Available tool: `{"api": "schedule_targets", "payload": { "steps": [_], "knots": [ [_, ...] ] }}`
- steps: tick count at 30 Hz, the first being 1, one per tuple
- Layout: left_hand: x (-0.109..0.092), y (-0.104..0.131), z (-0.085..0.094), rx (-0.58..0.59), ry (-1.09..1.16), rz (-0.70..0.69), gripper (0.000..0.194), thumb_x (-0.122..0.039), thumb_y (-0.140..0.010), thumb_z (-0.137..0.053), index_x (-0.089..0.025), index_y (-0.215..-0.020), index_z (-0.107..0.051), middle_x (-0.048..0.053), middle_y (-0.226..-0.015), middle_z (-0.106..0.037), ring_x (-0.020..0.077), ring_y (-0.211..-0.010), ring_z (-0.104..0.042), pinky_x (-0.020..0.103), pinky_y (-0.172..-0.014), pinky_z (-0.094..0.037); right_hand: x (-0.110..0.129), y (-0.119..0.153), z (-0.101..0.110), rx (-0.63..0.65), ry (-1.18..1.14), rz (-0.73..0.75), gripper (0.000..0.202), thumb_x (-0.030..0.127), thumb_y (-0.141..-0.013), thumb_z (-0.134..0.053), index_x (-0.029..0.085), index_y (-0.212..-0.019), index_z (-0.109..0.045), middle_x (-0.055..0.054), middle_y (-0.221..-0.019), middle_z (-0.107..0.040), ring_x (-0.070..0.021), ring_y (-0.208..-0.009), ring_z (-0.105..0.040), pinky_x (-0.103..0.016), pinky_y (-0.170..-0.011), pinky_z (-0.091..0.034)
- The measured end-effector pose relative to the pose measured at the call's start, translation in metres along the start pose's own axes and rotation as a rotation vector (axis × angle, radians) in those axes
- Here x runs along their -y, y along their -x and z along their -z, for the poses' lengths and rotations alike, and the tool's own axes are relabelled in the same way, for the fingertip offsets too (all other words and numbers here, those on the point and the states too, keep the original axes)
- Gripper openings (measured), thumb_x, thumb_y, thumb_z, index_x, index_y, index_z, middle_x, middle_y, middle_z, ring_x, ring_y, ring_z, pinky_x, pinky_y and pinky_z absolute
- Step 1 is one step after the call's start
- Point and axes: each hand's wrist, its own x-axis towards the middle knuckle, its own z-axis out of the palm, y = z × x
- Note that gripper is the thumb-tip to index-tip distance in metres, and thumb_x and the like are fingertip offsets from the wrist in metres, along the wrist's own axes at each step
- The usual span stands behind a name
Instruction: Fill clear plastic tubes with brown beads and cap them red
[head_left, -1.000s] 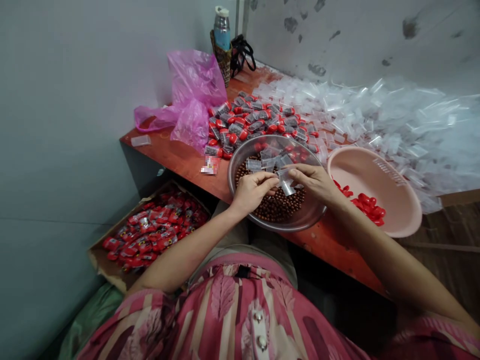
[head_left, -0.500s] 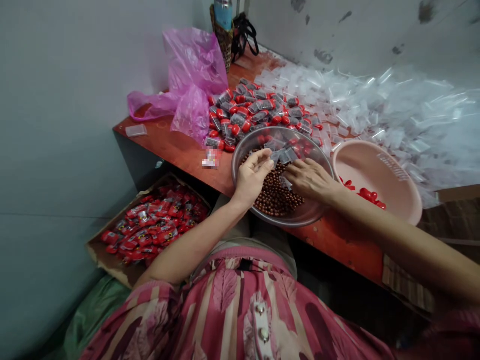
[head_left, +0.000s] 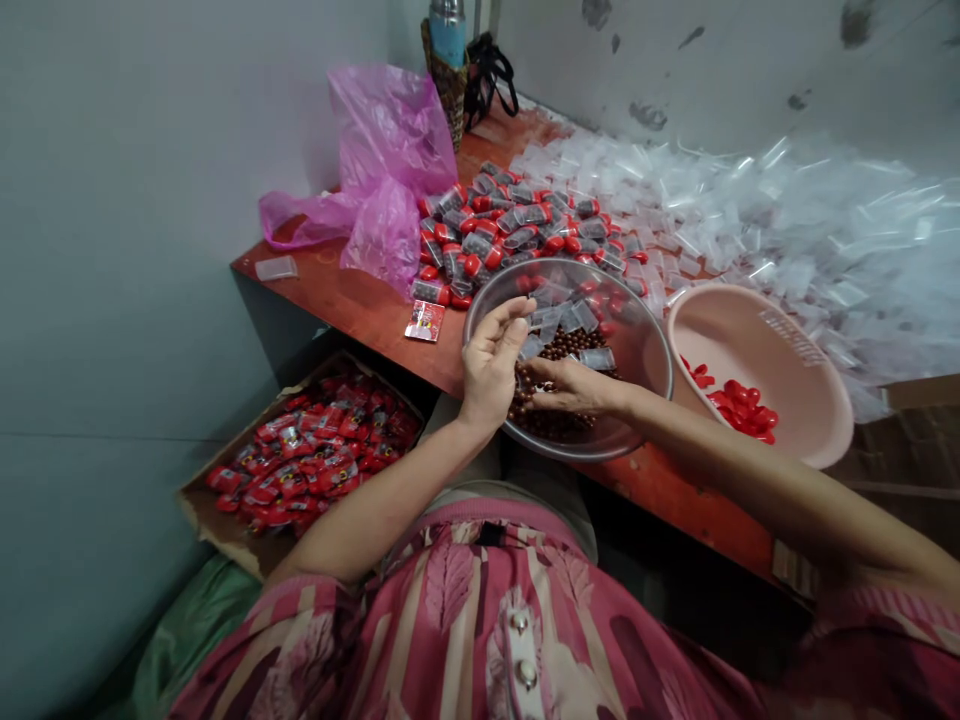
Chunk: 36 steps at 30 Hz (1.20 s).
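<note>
The right hand (head_left: 571, 388) dips among brown beads (head_left: 574, 345) in the bowl (head_left: 643, 360), its fingers slightly parted around some beads; I cannot tell whether they grip any. Clear tubes (head_left: 598, 358) lie just beyond those fingers. Left of them, the left hand (head_left: 491, 365) curls its fingers toward the thumb, anything pinched hidden. Past both hands' fingertips lie red-capped tubes (head_left: 517, 225)

The beads (head_left: 576, 343) are brown, the tub (head_left: 806, 410) pale pink, the shirt (head_left: 570, 620) striped and leaf-patterned.

Dim lt, glare on clear plastic pcs (head_left: 795, 245), dk under table (head_left: 345, 300).
</note>
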Motion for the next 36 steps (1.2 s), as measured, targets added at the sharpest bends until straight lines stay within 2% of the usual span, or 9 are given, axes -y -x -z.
{"api": "schedule_targets", "payload": {
  "steps": [4,8,11,14,19,22,27,29,36],
  "knots": [
    [0.000,0.001,0.002,0.001,-0.046,-0.022,0.027,-0.036,-0.088,-0.063,-0.022,-0.110,-0.067,0.007,-0.121,-0.069,0.0180,-0.118,-0.062,0.031,-0.101,-0.047,0.002,0.018,0.007,-0.156,-0.293,0.025,0.039,0.041,-0.090,-0.058,0.018,-0.119,-0.048,-0.005,-0.099,-0.063,-0.0165,-0.088,-0.062,-0.031,-0.081,-0.051],
    [-0.004,0.003,0.001,0.141,-0.234,0.101,0.032,-0.036,-0.084,-0.065,-0.019,-0.112,-0.069,0.009,-0.118,-0.071,0.0212,-0.110,-0.066,0.034,-0.096,-0.051,0.007,0.026,0.006,-0.405,-0.548,-0.010,0.040,0.044,-0.083,-0.067,0.022,-0.111,-0.048,-0.003,-0.100,-0.062,-0.0149,-0.089,-0.063,-0.029,-0.081,-0.052],
    [-0.006,0.002,0.000,0.320,-0.393,0.146,0.032,-0.031,-0.078,-0.071,-0.018,-0.108,-0.073,0.008,-0.111,-0.074,0.0234,-0.106,-0.068,0.036,-0.100,-0.049,0.011,0.029,0.003,-0.591,-0.577,-0.132,0.044,0.050,-0.077,-0.072,0.022,-0.103,-0.051,-0.001,-0.088,-0.067,-0.0163,-0.080,-0.066,-0.031,-0.075,-0.054],
    [-0.007,-0.001,-0.001,0.335,-0.318,0.249,0.030,-0.030,-0.074,-0.074,-0.016,-0.100,-0.075,0.007,-0.105,-0.076,0.0235,-0.101,-0.069,0.038,-0.098,-0.051,0.017,0.033,0.001,-0.653,-0.589,-0.239,0.046,0.051,-0.074,-0.075,0.022,-0.103,-0.054,0.000,-0.077,-0.069,-0.0176,-0.072,-0.068,-0.032,-0.071,-0.056],
    [-0.012,-0.006,-0.004,0.279,-0.017,0.573,0.031,-0.031,-0.070,-0.077,-0.015,-0.096,-0.073,0.006,-0.094,-0.077,0.0182,-0.079,-0.072,0.032,-0.076,-0.060,0.022,0.047,0.013,-0.589,-0.642,-0.247,0.045,0.051,-0.077,-0.071,0.020,-0.105,-0.056,-0.002,-0.082,-0.072,-0.0178,-0.071,-0.070,-0.031,-0.068,-0.057],
    [-0.019,-0.007,-0.006,0.260,0.011,0.619,0.025,-0.023,-0.072,-0.073,-0.015,-0.095,-0.072,0.006,-0.090,-0.076,0.0175,-0.076,-0.073,0.033,-0.074,-0.062,0.016,0.051,0.020,-0.524,-0.322,-0.235,0.028,0.042,-0.089,-0.057,0.018,-0.101,-0.063,-0.005,-0.085,-0.073,-0.0173,-0.073,-0.069,-0.029,-0.069,-0.054],
    [-0.024,-0.007,-0.007,0.225,0.025,0.615,0.031,-0.013,-0.065,-0.063,-0.015,-0.095,-0.071,0.006,-0.089,-0.076,0.0205,-0.082,-0.074,0.042,-0.085,-0.060,0.012,0.034,0.009,0.046,0.443,-0.253,0.021,0.019,-0.083,-0.059,0.014,-0.100,-0.071,-0.013,-0.094,-0.075,-0.0239,-0.082,-0.069,-0.030,-0.070,-0.048],
    [-0.023,-0.006,-0.008,0.223,0.037,0.616,0.035,-0.011,-0.062,-0.061,-0.015,-0.095,-0.071,0.006,-0.090,-0.076,0.0214,-0.085,-0.074,0.042,-0.086,-0.060,0.014,0.025,-0.001,0.171,0.587,-0.288,0.029,0.016,-0.082,-0.057,0.013,-0.109,-0.070,-0.017,-0.096,-0.074,-0.0261,-0.083,-0.070,-0.030,-0.066,-0.047],
    [-0.016,-0.004,-0.007,0.255,-0.025,0.555,0.039,-0.017,-0.060,-0.074,-0.016,-0.098,-0.071,0.006,-0.096,-0.076,0.0177,-0.082,-0.072,0.033,-0.077,-0.060,0.006,0.023,-0.009,0.076,0.475,-0.228,0.022,0.009,-0.082,-0.052,0.013,-0.076,-0.073,-0.014,-0.071,-0.072,-0.0214,-0.061,-0.064,-0.031,-0.060,-0.047]
  ]
}}
